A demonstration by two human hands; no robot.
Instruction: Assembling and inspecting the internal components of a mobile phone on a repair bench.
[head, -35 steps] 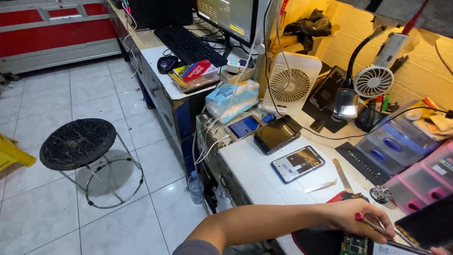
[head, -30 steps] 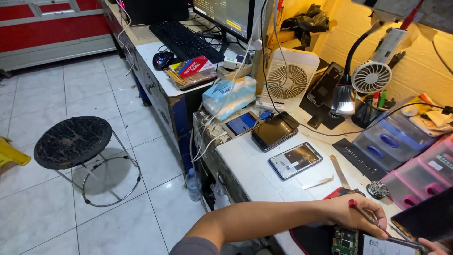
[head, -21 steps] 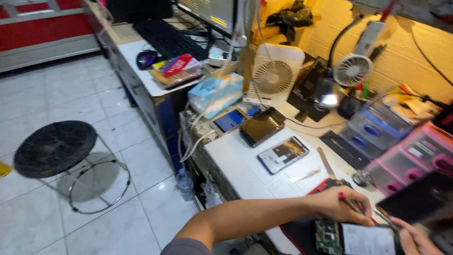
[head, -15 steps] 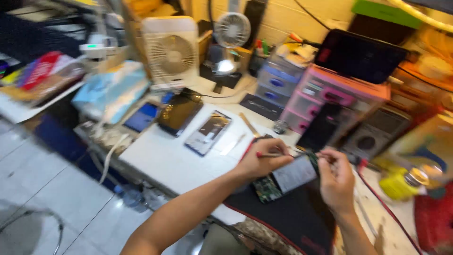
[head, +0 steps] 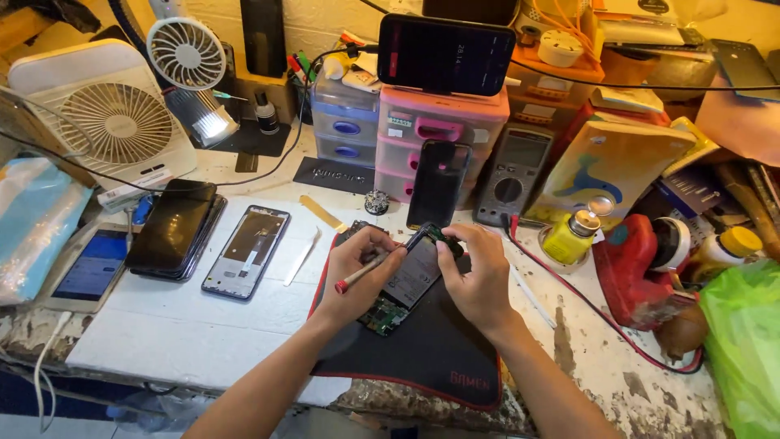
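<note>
An opened phone with its green circuit board showing lies on a black work mat edged in red. My left hand grips a red-handled screwdriver whose tip points at the phone's upper end. My right hand pinches the phone's top corner and steadies it. Both forearms reach in from the bottom of the view.
A bare phone frame, stacked dark phones and a lit phone lie left. Two fans and pink and blue drawer boxes stand behind, a multimeter, yellow bottle and green bag right.
The view swung from the floor and stool at the left onto the bench. My right hand came in and took hold of the phone; my left hand kept the screwdriver.
</note>
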